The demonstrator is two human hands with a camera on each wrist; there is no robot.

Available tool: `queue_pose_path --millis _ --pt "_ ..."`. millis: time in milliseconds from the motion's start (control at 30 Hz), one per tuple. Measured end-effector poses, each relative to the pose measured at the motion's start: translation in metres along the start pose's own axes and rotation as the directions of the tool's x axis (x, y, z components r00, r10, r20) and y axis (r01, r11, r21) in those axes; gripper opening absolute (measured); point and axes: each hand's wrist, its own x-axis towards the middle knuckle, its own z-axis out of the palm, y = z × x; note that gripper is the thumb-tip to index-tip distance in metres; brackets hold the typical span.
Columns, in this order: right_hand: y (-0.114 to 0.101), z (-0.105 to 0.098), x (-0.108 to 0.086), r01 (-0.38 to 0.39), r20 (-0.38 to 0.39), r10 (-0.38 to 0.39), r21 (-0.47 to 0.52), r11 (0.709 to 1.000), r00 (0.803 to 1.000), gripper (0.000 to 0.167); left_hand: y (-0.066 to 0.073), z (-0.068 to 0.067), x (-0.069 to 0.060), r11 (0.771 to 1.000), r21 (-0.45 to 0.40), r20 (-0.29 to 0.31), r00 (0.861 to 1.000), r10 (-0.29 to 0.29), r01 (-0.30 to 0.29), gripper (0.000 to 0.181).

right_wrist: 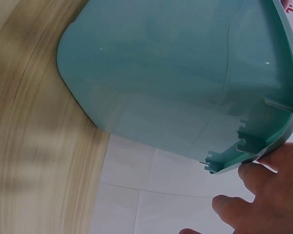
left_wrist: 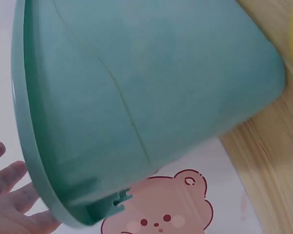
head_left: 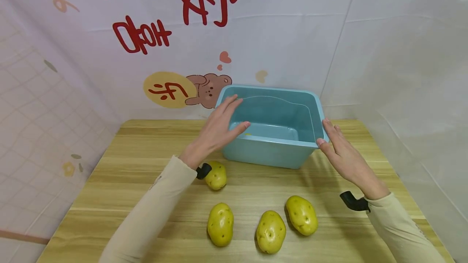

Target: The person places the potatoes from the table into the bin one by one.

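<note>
A light blue plastic bin (head_left: 270,151) stands at the back of the wooden table. Over its left rim my left hand (head_left: 215,129) is held with fingers extended; in the left wrist view the fingers of that hand (left_wrist: 14,200) lie by the bin's rim (left_wrist: 27,126). At the right rim my right hand (head_left: 343,155) touches the bin with straight fingers, and the right wrist view has this hand (right_wrist: 268,195) against the rim's corner. Several yellow potatoes lie in front: one (head_left: 216,175) by my left wrist, others (head_left: 220,225) (head_left: 271,231) (head_left: 302,215) nearer.
A white cloth (head_left: 278,44) with red characters and a cartoon bear (head_left: 210,90) hangs behind the table (head_left: 161,141). Something small and yellow (head_left: 248,134) shows inside the bin. Dark wrist mounts (head_left: 354,201) stick out by both sleeves.
</note>
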Motion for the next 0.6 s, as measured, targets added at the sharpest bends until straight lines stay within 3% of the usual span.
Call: queue_pose_path --millis 233,600 --pt "0.001 0.000 0.001 0.004 0.000 -0.004 -0.005 1.000 1.000 0.069 -0.008 -0.004 -0.024 0.996 0.042 -0.040 0.996 0.083 -0.081 0.078" --pt "0.001 0.000 0.000 -0.007 0.004 0.007 -0.006 1.000 1.000 0.070 -0.021 -0.009 -0.063 0.990 0.064 -0.073 0.989 0.132 -0.127 0.090"
